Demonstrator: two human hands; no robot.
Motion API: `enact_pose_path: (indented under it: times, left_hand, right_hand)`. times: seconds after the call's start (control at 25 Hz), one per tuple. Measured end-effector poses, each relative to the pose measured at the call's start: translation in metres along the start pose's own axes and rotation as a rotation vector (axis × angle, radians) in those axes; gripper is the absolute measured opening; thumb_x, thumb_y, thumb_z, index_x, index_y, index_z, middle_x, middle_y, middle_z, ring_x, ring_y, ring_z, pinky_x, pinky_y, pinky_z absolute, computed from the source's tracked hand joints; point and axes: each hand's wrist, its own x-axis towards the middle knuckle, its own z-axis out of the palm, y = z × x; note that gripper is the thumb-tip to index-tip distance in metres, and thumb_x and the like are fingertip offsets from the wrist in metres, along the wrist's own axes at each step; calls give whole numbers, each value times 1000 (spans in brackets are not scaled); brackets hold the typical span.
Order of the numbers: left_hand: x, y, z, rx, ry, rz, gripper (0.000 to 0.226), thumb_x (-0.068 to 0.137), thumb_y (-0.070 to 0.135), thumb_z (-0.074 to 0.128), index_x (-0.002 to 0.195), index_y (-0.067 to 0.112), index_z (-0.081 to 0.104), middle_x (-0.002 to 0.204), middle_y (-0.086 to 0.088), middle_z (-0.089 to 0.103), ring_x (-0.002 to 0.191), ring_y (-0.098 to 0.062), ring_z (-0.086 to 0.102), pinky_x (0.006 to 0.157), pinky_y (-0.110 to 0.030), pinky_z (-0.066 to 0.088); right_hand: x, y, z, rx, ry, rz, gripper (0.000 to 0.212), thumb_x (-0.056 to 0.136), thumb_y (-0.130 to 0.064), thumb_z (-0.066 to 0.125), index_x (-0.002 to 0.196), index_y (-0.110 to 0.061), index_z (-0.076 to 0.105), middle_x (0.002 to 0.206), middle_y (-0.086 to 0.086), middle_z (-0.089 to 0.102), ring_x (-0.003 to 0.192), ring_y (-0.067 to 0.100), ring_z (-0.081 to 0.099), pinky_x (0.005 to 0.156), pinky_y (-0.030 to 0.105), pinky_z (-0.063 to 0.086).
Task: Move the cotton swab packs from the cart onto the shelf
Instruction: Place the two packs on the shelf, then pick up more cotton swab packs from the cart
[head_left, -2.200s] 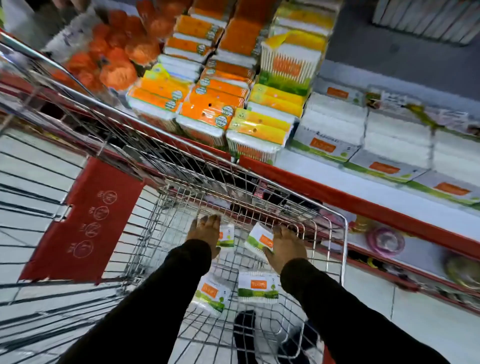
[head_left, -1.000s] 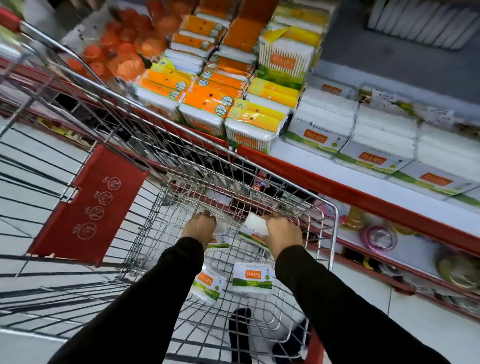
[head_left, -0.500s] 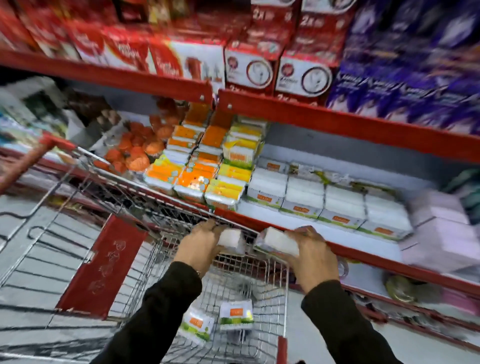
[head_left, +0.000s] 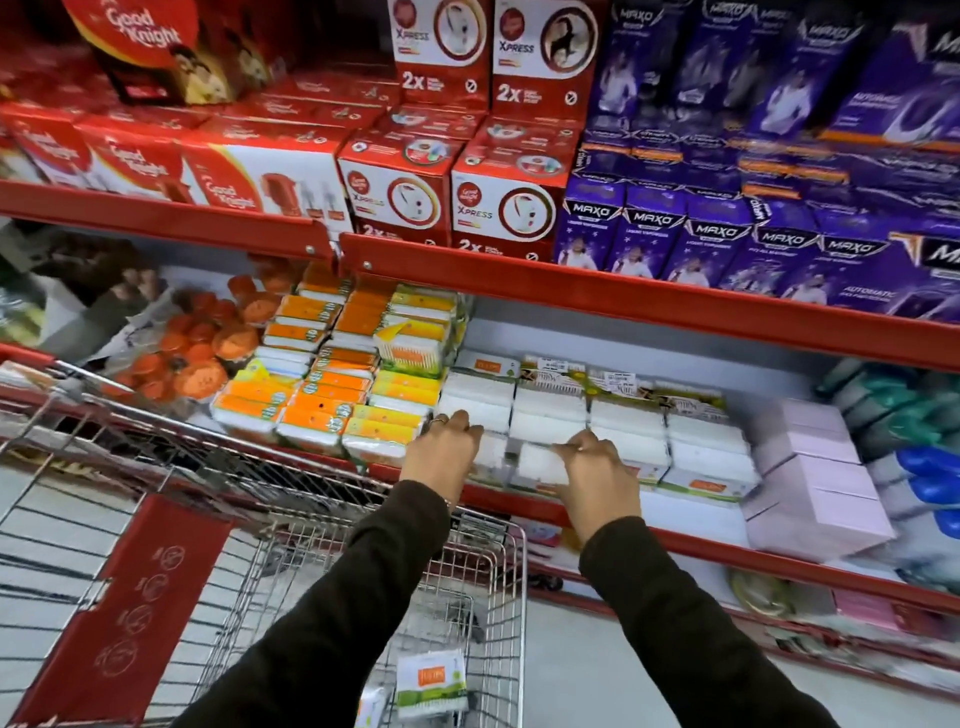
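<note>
Both hands at the shelf front edge: left hand grips one white swab pack, right hand grips another swab pack, long axis running left-right, set against the white packs stacked there. One more pack lies flat in the cart, near end, label up.
</note>
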Motion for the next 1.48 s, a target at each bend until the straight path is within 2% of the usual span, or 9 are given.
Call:
enact_pose_path:
  times: [0.2, 0.36, 0.6, 0.72, 0.88, 1.08, 1.24, 1.36, 1.48]
  left_hand:
    - [1, 1, 17, -1, -22, -7, 44, 93, -2, 52, 133, 15, 50, 136, -9, 46, 118, -31, 55, 84, -41, 58]
    - [-5, -7, 26, -72, 61, 34, 60, 89, -2, 58, 143, 20, 43, 140, -7, 49, 123, -30, 53, 92, -42, 57]
    - [-64, -27, 53, -277, 183, 111, 47, 71, 10, 79, 116, 16, 65, 111, -6, 66, 99, -28, 63, 81, -41, 59]
    - [-101, -44, 92, -308, -37, 42, 41, 82, 16, 72, 122, 17, 61, 125, -6, 60, 112, -28, 60, 90, -39, 55]
    - [-142, -82, 164, -185, -416, -52, 50, 91, 23, 64, 138, 24, 48, 142, -3, 47, 131, -25, 47, 104, -36, 45]
    - [-169, -111, 262, 15, -866, 73, 78, 88, 20, 69, 153, 11, 26, 156, -13, 32, 144, -30, 31, 122, -40, 22]
    - [-169, -112, 306, 50, -870, 117, 54, 94, 7, 57, 144, 2, 38, 148, -18, 41, 139, -32, 38, 120, -37, 23]
    - [-164, -117, 308, -14, -864, 45, 57, 87, 12, 69, 136, 2, 43, 139, -18, 49, 129, -34, 47, 110, -38, 39]
    - [-166, -124, 299, -73, -891, -8, 56, 82, 15, 75, 129, 6, 47, 131, -17, 57, 121, -34, 56, 99, -41, 48]
  right_hand:
    - [12, -3, 23, 14, -23, -89, 53, 76, 14, 61, 122, -12, 64, 119, 9, 61, 111, 28, 56, 76, 37, 60]
    - [7, -3, 24, 79, -17, -112, 51, 77, 6, 69, 124, -13, 64, 119, 7, 62, 114, 27, 55, 86, 37, 58]
    - [-38, -36, 35, 374, 13, -170, 40, 78, -21, 77, 116, -17, 64, 113, 5, 63, 107, 25, 59, 95, 40, 53]
    - [-63, -64, 72, 371, -186, -211, 42, 81, -26, 75, 120, -20, 61, 119, 5, 59, 112, 26, 57, 91, 37, 53]
    - [-91, -99, 145, 232, -543, -281, 51, 86, -21, 70, 134, -17, 52, 138, 8, 50, 129, 29, 48, 104, 37, 45]
    - [-105, -120, 246, -140, -878, -350, 89, 74, -34, 81, 146, -15, 33, 149, 8, 41, 137, 34, 36, 106, 47, 41]
    - [-114, -119, 292, -136, -861, -341, 76, 79, -17, 75, 144, -17, 36, 145, 8, 47, 135, 33, 41, 104, 45, 43]
    - [-113, -116, 294, -4, -771, -346, 56, 74, -10, 78, 124, -14, 53, 124, 7, 58, 114, 29, 57, 89, 39, 54]
    - [-109, -119, 277, 95, -765, -320, 31, 80, -11, 75, 103, -11, 54, 114, 10, 62, 105, 30, 62, 80, 32, 49]
